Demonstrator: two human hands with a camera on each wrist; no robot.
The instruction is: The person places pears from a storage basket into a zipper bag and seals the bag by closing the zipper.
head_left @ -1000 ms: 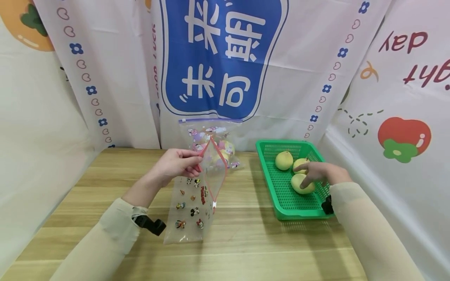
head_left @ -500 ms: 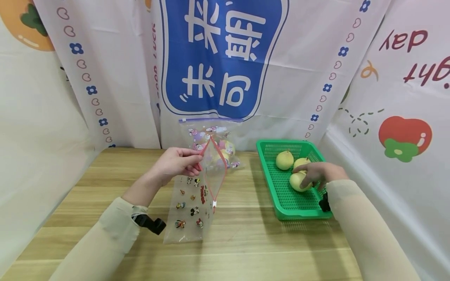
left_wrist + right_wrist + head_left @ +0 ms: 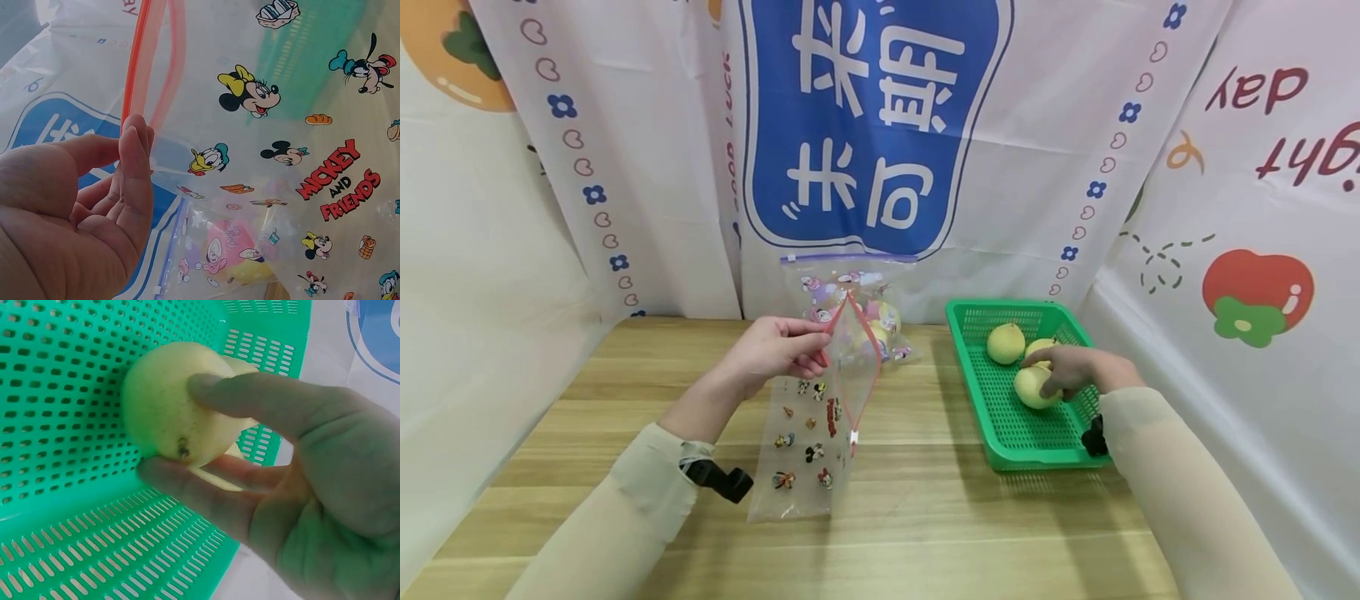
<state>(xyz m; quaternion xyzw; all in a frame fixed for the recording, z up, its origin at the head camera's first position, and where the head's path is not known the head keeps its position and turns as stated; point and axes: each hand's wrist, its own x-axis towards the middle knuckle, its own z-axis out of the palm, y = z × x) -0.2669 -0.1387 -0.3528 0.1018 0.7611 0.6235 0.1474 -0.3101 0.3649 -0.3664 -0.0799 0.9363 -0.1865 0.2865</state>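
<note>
My left hand (image 3: 784, 346) pinches the red zip edge of a clear slider bag (image 3: 805, 454) printed with cartoon characters, its mouth spread into a diamond. In the left wrist view, thumb and fingertips close on that red strip (image 3: 142, 69). On the right, my right hand (image 3: 1078, 369) grips a pale yellow pear (image 3: 1034, 387) inside the green basket (image 3: 992, 450). The right wrist view has the thumb on one side of this pear (image 3: 169, 406) and the fingers under the other. Two more pears lie behind it, one (image 3: 1006, 343) in full sight, another (image 3: 1041, 350) partly covered by the hand.
Behind the held bag is a second clear bag (image 3: 850, 271) with a purple zip, with yellow and pink things inside. Both stand on a wooden table (image 3: 917, 517). Printed cloth (image 3: 1030, 167) hangs along the back and sides.
My right hand has closed round the nearest pear and shifted it slightly left in the basket. The left hand and the bag have stayed almost still.
</note>
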